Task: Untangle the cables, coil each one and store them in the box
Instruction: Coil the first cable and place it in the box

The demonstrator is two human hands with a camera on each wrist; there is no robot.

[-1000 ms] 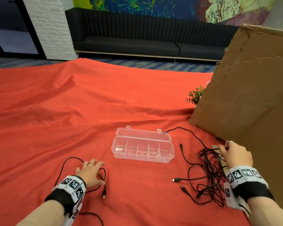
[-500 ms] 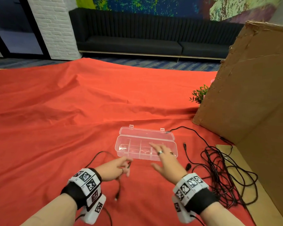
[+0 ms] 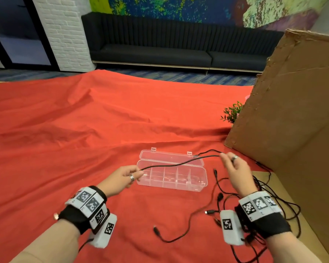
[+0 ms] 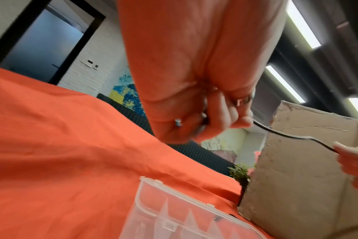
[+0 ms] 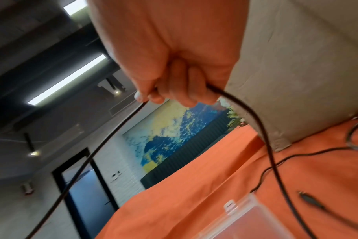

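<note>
A second ago the hands were wide apart on the red cloth [image 3: 68,130], the left flat on a loose cable at the near left and the right at the tangle by the cardboard; half a second ago both had swung in toward the clear box. Now one black cable [image 3: 179,163] is lifted and stretched between them above the open box [image 3: 201,184]. The left hand [image 3: 120,179] has its fingers curled round one end of it just left of the box, and the right hand [image 3: 235,171] pinches it further along, to the right of the lid. This looks like the start of coiling one freed cable; the box's compartments appear empty, so nothing is stored yet. The rest of the cables [image 3: 273,209] lie in a dark tangle at the near right, partly under the right wrist, with a few plug ends spread loose on the cloth. The cloth is rumpled and covers the whole work surface. A large cardboard sheet [image 3: 292,120] leans at the right, a small green plant [image 3: 232,113] beside it. Beyond are a dark bench [image 3: 160,48], a white brick pillar and a bright painted wall.
</note>
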